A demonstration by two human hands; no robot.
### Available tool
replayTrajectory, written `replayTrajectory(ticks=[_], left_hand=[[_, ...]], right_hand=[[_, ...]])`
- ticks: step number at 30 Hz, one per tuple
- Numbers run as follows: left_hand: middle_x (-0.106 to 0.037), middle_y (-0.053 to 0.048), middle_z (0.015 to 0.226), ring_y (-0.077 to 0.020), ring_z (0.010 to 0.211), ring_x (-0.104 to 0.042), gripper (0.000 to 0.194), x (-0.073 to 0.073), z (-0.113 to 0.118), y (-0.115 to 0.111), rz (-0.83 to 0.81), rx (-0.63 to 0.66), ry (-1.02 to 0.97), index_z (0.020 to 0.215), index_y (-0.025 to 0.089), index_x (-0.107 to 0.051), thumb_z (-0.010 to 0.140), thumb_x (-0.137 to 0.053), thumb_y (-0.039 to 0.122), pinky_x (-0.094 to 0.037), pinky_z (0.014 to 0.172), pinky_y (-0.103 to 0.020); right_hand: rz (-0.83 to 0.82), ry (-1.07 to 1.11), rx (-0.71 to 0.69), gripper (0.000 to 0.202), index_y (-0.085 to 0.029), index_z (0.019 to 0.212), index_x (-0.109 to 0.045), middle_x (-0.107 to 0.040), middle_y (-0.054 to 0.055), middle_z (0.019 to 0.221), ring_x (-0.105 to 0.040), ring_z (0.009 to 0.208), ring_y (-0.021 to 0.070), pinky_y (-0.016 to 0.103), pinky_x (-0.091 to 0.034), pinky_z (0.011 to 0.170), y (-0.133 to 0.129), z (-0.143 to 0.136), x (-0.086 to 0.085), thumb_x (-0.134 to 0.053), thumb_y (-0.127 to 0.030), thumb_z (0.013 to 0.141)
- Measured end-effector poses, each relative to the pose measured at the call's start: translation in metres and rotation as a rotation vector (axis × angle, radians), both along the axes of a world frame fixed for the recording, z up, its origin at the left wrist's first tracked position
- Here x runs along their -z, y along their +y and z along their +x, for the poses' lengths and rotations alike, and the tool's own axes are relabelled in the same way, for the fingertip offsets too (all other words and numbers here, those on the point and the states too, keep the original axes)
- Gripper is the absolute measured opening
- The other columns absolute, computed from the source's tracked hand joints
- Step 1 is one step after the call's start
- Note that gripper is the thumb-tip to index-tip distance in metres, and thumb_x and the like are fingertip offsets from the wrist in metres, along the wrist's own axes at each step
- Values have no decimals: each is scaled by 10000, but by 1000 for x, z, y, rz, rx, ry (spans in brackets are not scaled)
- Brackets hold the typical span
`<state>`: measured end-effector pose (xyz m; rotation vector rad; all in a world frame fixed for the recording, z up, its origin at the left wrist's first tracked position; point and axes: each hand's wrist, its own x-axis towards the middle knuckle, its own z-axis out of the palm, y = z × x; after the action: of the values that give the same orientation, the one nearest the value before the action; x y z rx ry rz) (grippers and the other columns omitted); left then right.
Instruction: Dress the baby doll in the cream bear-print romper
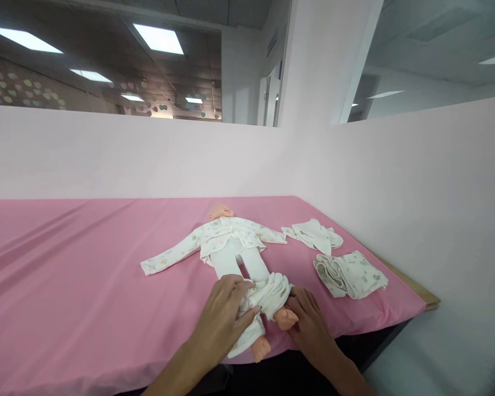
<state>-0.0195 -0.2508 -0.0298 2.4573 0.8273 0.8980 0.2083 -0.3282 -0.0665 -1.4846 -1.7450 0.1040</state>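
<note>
Baby doll in white printed cotton clothes lies centre on the pink sheeted table; left hand and right hand pinch the bunched white trousers at its near legs; ease fabric evenly, keeping both feet free.

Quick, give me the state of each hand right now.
Left hand: closed on the bunched trousers at the doll's lower legs.
Right hand: fingers on the trousers' bunched hem beside the doll's foot; grip cannot be told.

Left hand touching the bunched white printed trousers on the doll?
Touching. Head view: left hand fingers lie on the bunched trousers at the doll's shins.
</note>
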Motion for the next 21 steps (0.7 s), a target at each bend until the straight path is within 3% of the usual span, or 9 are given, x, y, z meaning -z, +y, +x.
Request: replayTrajectory(ticks=[3,6,9,13,16,21], left_hand=[[-527,-77,1239,-241,1122,-489,388,-7,-21,10,-202,-58,23,1223,234,-540,882,-537,418,-465,904,-377],[-572,-61,1189,-237,1063,-535,406,-11,-35,16,-308,-136,66,1204,235,-559,854,-554,441,-470,874,-366],[-593,-54,1130,-242,1021,-539,331,-10,-36,16,-277,-121,86,1128,236,-584,862,-535,427,-463,851,-370],[-597,-61,1057,-258,1024,-510,234,-5,-35,17,-194,-126,64,989,210,-571,879,-512,407,-435,871,-393],[-584,-51,1070,-247,1036,-494,231,-1,-40,22,-243,-116,65,965,207,-555,871,-529,416,-424,875,-376],[-539,-16,916,-177,863,-487,223,-9,-41,28,-335,-52,59,812,184,-504,872,-518,399,-407,751,-291]], right_hand=[[-236,278,-97,168,-237,914,-656,-652,47,929,-592,867,223,353,-479,771,-7,12,-32,-499,-249,855],[-178,410,53,165,-239,918,-645,-653,27,908,-584,881,207,327,-458,789,-5,18,-62,-505,-308,867],[-193,327,1,201,-247,987,-661,-660,32,989,-576,932,209,315,-449,788,9,7,-80,-539,-331,852],[-253,40,-197,174,-244,917,-684,-660,10,939,-580,913,192,309,-440,807,36,-18,-91,-535,-242,825],[-293,-180,-305,155,-241,858,-681,-646,11,888,-563,915,195,320,-434,830,48,-24,-94,-560,-182,782],[-324,-324,-322,61,-206,793,-618,-611,14,836,-527,834,175,296,-420,737,57,-22,-92,-593,-176,747]])
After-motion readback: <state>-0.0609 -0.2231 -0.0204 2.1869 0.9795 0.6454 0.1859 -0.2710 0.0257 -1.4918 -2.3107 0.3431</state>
